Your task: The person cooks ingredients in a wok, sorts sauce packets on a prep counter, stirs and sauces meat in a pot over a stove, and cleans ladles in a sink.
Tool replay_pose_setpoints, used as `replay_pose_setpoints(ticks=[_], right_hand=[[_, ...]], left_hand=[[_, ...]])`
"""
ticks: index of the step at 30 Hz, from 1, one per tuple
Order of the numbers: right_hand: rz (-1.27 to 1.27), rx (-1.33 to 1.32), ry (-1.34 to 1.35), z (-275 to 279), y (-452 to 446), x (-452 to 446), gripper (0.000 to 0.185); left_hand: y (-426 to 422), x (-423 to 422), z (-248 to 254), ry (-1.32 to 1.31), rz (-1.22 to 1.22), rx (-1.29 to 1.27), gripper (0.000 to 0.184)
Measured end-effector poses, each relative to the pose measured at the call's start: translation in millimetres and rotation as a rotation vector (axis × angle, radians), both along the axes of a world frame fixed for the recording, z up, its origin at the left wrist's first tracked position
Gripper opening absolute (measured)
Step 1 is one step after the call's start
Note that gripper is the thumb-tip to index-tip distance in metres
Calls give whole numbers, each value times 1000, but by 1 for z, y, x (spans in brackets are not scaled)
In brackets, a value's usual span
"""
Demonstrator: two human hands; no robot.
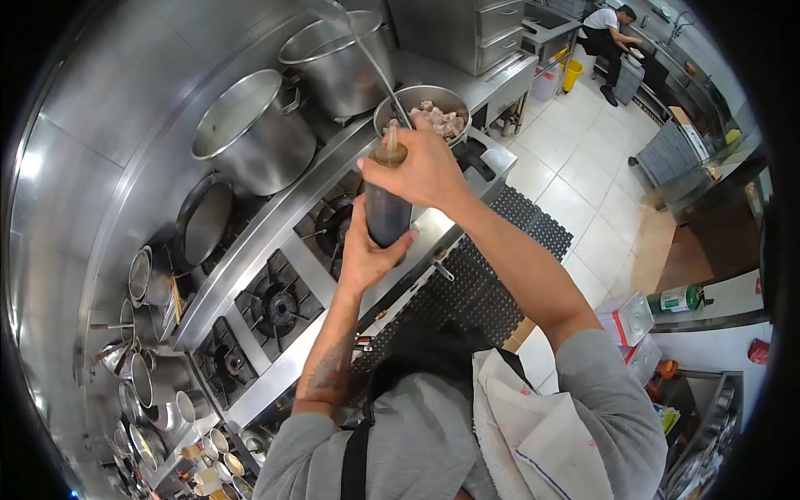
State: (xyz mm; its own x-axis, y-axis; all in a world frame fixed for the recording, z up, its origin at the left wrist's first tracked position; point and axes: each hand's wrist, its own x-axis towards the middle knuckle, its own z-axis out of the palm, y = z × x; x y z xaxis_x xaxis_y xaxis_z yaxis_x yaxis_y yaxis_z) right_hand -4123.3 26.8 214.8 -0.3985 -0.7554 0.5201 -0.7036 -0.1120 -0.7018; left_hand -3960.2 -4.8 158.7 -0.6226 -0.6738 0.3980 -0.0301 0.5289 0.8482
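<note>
A squeeze bottle (387, 212) of dark liquid stands upright between my hands, in front of the stove. Wrapped round its lower part is my left hand (365, 254). My right hand (423, 167) is closed at the bottle's top, with its thumb across the cap; a long metal utensil (372, 58) also runs down into its fingers. Just beyond is a metal pan (461, 102) holding pale chunks of food (442, 119). The utensil's lower end is hidden by my right hand.
Two large pots (258, 137) (333, 79) stand behind the burners (279, 307). Smaller pots (158, 379) and bowls crowd the left. A black mat (492, 275) lies on the floor. Another person (604, 42) sits at the far right back.
</note>
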Motion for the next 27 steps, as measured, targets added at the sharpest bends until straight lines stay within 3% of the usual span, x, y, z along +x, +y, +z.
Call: replay_pose_setpoints(ticks=[4,6,10,11,13,16,19,27], right_hand=[[100,94,-71,-10,-19,-52,55],[154,-65,-254,-34,-24,-89,57],[-114,88,-299,-81,3,-162,66],[-178,202,-362,-85,13,-175,64],[-240,193,-355,-109,27,-207,61],[-306,213,-427,-130,54,-244,57],[-322,211,-547,-133,74,-279,55],[-295,210,-682,-173,113,-390,53]], left_hand=[[-46,-30,-8,-139,42,-47,61],[-84,-40,-11,-277,94,-83,63],[-164,-72,-15,-719,162,-358,81],[-177,-83,-15,-726,155,-363,81],[-200,-110,-12,-1038,148,-549,79],[-226,-153,-13,-1268,30,-744,69],[-235,-205,-17,-1365,-70,-912,59],[-229,-367,-43,-1413,-58,-950,49]])
